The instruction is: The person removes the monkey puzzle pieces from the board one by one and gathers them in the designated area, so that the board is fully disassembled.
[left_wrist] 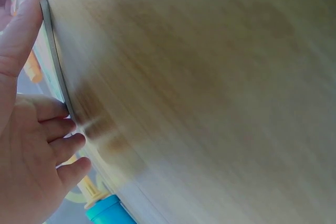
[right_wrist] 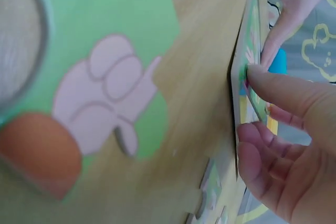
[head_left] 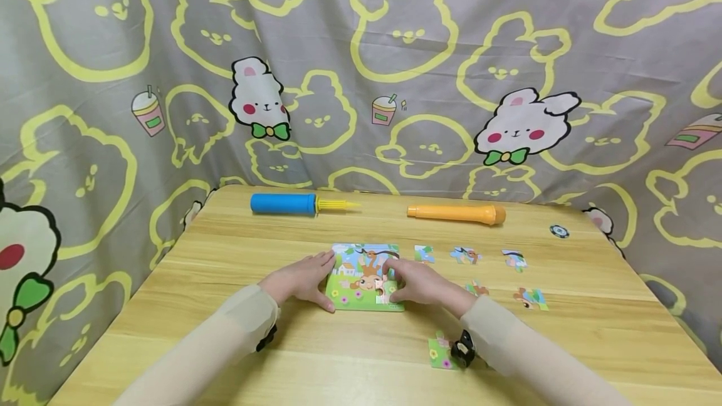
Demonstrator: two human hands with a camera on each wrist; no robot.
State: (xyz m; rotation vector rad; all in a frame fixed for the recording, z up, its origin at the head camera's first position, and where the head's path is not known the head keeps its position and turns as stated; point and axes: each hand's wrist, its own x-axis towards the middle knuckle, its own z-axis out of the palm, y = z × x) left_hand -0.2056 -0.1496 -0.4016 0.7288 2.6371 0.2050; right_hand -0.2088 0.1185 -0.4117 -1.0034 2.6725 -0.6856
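Loose piece [head_left: 440,352] nearby; relaxed fingers [head_left: 324,262] against puzzle board [head_left: 363,277].

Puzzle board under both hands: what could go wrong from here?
1. The right hand presses a piece into the puzzle board; if misaligned, it may jam or lift neighbouring pieces.
2. The left hand only steadies the board's edge, so the board might slide on the smooth table.
3. A loose piece lies by the right sleeve, which could sweep it toward the table's edge.
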